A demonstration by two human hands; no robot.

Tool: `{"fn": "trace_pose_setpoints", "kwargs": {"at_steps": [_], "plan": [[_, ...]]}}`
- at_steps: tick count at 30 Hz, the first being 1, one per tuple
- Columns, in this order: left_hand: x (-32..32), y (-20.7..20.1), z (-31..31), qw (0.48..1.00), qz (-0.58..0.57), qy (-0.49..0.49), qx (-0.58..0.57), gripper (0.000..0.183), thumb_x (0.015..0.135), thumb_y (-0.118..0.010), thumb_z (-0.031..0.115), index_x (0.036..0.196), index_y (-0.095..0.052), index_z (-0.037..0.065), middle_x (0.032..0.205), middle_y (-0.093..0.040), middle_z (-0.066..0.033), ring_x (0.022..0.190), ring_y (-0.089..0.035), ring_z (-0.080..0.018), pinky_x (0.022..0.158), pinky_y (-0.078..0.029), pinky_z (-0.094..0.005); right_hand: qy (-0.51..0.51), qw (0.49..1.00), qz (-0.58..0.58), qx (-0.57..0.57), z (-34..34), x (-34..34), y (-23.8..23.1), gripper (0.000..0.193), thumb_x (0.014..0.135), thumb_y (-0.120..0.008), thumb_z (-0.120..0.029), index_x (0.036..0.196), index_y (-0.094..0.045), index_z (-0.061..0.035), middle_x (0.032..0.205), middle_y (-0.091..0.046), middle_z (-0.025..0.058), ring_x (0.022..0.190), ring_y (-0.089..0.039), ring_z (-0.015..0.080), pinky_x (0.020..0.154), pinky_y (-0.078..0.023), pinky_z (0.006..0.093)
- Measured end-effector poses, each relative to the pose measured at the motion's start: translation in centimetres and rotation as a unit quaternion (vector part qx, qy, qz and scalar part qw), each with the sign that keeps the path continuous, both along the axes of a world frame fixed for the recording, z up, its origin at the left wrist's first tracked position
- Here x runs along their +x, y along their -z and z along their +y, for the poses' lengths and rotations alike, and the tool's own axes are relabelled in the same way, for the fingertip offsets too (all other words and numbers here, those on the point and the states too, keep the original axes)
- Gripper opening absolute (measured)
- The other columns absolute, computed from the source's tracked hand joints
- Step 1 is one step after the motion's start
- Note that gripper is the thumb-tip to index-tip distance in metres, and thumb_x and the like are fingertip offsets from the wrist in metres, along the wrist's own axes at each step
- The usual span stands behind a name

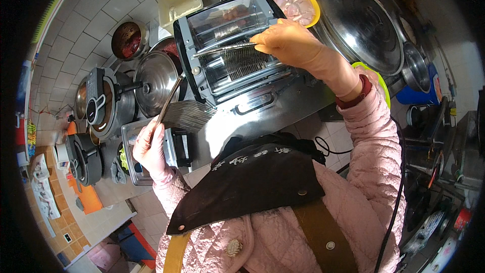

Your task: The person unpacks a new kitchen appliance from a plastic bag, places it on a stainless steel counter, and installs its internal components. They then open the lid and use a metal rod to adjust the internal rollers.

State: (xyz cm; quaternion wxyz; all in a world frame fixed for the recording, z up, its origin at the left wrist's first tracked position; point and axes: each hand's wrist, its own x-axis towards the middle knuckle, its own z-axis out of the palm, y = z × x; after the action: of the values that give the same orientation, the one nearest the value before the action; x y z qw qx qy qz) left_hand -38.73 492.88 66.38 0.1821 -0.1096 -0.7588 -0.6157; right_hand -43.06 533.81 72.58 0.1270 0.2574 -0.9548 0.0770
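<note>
A meat-cutting machine (237, 45) with rows of thin round blades stands on the steel counter, its top uncovered. My left hand (150, 146) is closed on the end of a metal comb plate (189, 116) with many long thin teeth, held at the machine's near left corner. My right hand (290, 43), in a thin see-through glove, reaches over the machine. Its fingers are pinched on the end of a second comb plate (222, 49), which lies slantwise above the blades. I cannot tell whether its teeth sit between the blades.
A yellow bowl (317, 7) of raw meat pieces stands behind the machine. Large metal lid (361, 25) at right; lidded pot (151, 83), red-stained pot (130, 40) and pressure cooker (108, 101) at left. A clear plastic tub (132, 172) sits beside my left hand; a black cable (399, 192) hangs at right.
</note>
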Motion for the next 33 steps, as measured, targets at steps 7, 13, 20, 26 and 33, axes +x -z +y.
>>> {"fn": "trace_pose_setpoints", "kwargs": {"at_steps": [7,13,20,26,33], "plan": [[0.0,0.2,0.1,1.000,-0.008,-0.001,0.007,0.028,0.079,-0.076,-0.009,0.106,-0.075,-0.001,0.101,-0.073,-0.0106,0.092,-0.067,-0.0147,0.087,-0.052,-0.0268,0.017,0.996,-0.066,-0.060,-0.4,-0.5,-0.6,0.019,0.094,-0.062,-0.021,0.104,-0.071,-0.0082,0.092,-0.071,0.0140,0.091,-0.066,0.0324,0.080,-0.052,0.0407],[0.2,0.2,-0.3,1.000,-0.011,-0.010,0.006,0.029,0.079,-0.076,-0.008,0.107,-0.074,-0.001,0.101,-0.073,-0.0103,0.093,-0.067,-0.0148,0.087,-0.051,-0.0264,0.058,0.987,-0.149,-0.013,-0.7,0.0,-2.2,0.020,0.093,-0.062,-0.021,0.104,-0.071,-0.0067,0.094,-0.071,0.0148,0.094,-0.066,0.0343,0.084,-0.051,0.0417],[0.3,0.2,0.0,1.000,-0.011,-0.017,0.006,0.027,0.081,-0.075,-0.008,0.106,-0.074,-0.002,0.101,-0.073,-0.0106,0.091,-0.067,-0.0148,0.086,-0.052,-0.0266,0.031,0.998,-0.016,-0.051,-1.2,-0.2,-0.5,0.022,0.093,-0.061,-0.022,0.105,-0.072,-0.0071,0.092,-0.072,0.0104,0.083,-0.066,0.0318,0.080,-0.051,0.0395],[0.4,0.1,-0.2,1.000,-0.003,-0.009,-0.002,0.027,0.080,-0.075,-0.009,0.106,-0.074,-0.002,0.100,-0.073,-0.0107,0.092,-0.068,-0.0155,0.087,-0.052,-0.0272,-0.007,0.995,-0.086,0.053,-1.0,-0.4,-0.6,0.024,0.095,-0.058,-0.023,0.106,-0.073,-0.0089,0.087,-0.071,0.0126,0.078,-0.066,0.0346,0.081,-0.052,0.0417],[0.3,0.1,-0.1,1.000,-0.021,-0.020,-0.003,0.028,0.080,-0.075,-0.008,0.107,-0.074,-0.002,0.100,-0.073,-0.0092,0.092,-0.067,-0.0141,0.087,-0.051,-0.0257,0.004,0.997,-0.075,-0.023,0.5,0.1,0.2,0.026,0.095,-0.058,-0.024,0.109,-0.072,-0.0073,0.097,-0.072,0.0144,0.088,-0.067,0.0370,0.080,-0.053,0.0423]]}}
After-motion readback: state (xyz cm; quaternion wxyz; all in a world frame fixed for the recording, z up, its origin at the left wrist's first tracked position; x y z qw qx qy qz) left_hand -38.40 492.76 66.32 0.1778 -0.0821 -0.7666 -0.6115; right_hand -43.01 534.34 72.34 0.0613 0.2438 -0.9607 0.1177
